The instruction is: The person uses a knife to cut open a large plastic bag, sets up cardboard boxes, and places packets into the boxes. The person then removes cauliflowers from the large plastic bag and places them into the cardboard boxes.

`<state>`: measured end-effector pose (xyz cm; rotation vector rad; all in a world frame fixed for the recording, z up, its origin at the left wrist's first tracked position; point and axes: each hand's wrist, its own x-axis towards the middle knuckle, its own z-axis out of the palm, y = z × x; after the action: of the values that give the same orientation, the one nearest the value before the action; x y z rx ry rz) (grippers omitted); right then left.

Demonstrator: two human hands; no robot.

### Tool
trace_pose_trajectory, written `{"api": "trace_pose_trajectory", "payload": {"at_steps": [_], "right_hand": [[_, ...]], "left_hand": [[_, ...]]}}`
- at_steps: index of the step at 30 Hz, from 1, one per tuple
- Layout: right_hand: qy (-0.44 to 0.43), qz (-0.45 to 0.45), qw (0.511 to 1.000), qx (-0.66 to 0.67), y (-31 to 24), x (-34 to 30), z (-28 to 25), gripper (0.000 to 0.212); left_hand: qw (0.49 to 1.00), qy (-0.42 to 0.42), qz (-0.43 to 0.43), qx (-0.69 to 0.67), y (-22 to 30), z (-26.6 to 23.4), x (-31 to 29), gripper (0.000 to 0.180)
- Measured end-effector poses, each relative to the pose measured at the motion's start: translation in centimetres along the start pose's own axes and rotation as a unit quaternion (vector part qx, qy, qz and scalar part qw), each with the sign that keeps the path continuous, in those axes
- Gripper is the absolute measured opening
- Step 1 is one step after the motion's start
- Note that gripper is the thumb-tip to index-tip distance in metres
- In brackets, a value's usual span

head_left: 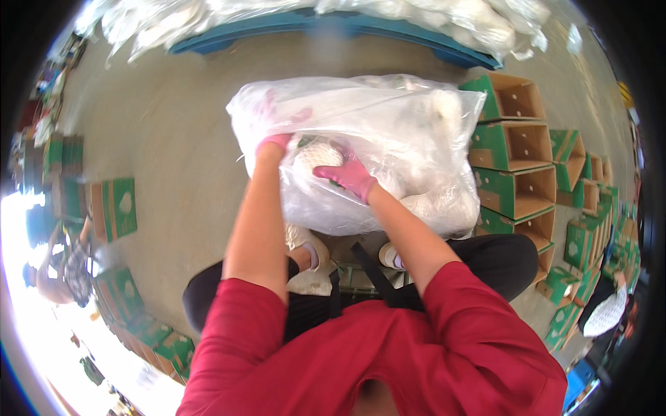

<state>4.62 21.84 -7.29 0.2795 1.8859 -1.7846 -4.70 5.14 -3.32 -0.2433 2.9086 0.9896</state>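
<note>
A big see-through plastic bag (388,139) sits on the grey floor (173,159) right in front of the person, just past the knees. The bag is shiny and crinkly, and it is puffed up and full. Inside it are many round white things wrapped in white foam netting (444,201). What they are under the netting is too blurry to tell.

Both hands wear pink gloves. The left hand (274,142) is at the near left side of the bag. Its fingers go down into the bag's opening, so it is hard to tell if they are spread or closed. The right hand (350,175) rests on the middle of the bag, with its fingers bent and pressed around one netted white ball (316,156) that lies between the two hands.

On the right, close beside the bag, stands a row of green and brown cardboard boxes (513,145). Their open tops show brown insides with nothing in them. More boxes of the same kind (590,243) are stacked farther to the right. On the left, well apart from the bag, other green boxes (114,208) stand near another person (66,267) who is bending down.

At the far side lies a blue pallet (333,28) with more clear plastic bags (430,14) piled on top.
</note>
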Motion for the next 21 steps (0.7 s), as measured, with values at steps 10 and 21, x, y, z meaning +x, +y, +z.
{"api": "trace_pose_trajectory", "payload": {"at_steps": [10,21], "right_hand": [[-0.156,-0.047,0.969,0.187,-11.8,-15.4,-23.4,0.081],[0.392,0.032,0.877,-0.277,-16.6,-5.2,-45.5,0.028]], "left_hand": [[0.962,-0.242,0.095,0.085,-6.1,-0.2,6.6,0.074],[0.809,-0.486,-0.214,-0.252,5.3,-1.1,-3.2,0.051]]}}
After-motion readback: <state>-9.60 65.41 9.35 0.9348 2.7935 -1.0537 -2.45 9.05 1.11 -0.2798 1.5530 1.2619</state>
